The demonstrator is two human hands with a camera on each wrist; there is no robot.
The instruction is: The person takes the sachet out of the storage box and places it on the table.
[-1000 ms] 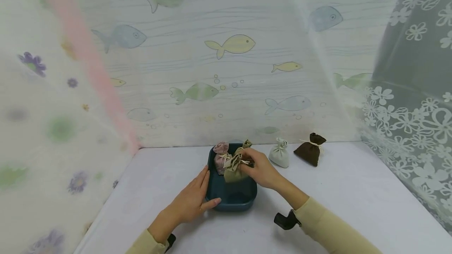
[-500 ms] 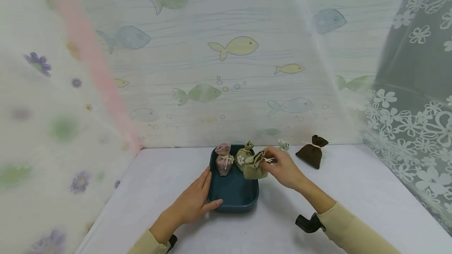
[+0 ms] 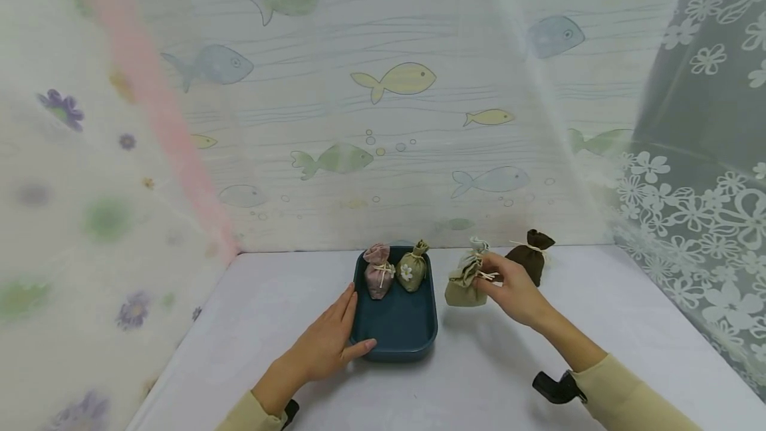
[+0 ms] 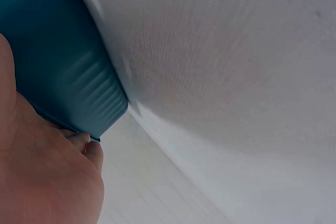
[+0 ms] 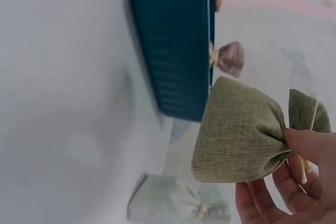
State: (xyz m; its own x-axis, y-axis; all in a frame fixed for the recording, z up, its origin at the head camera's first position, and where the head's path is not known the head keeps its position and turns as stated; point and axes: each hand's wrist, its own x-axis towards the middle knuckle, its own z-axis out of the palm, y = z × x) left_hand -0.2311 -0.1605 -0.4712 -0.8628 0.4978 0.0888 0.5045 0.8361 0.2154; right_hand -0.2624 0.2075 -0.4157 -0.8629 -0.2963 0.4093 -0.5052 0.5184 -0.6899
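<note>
My right hand [image 3: 511, 288] pinches the tied neck of a green cloth drawstring pouch [image 5: 236, 135], holding it in the air to the right of a dark blue rectangular dish [image 3: 395, 334]. My left hand [image 3: 326, 338] lies along the dish's left side, fingers straight on the wall and thumb over the near rim. Inside the dish, at the far end, sit a pink pouch [image 3: 379, 278] and another green pouch [image 3: 413, 270] with a white flower. In the head view the held pouch overlaps a pale grey-white pouch [image 5: 163, 198] standing behind it.
A dark brown pouch [image 3: 529, 259] stands at the back right of the white table [image 3: 287, 278], partly behind my right hand. A fish-patterned curtain [image 3: 383, 151] hangs along the table's far edge, with more sheer curtains at both sides.
My right hand has carried the green pouch from over the dish out to the right. The flowered green pouch in the dish has come into full view. My left hand stays on the dish.
</note>
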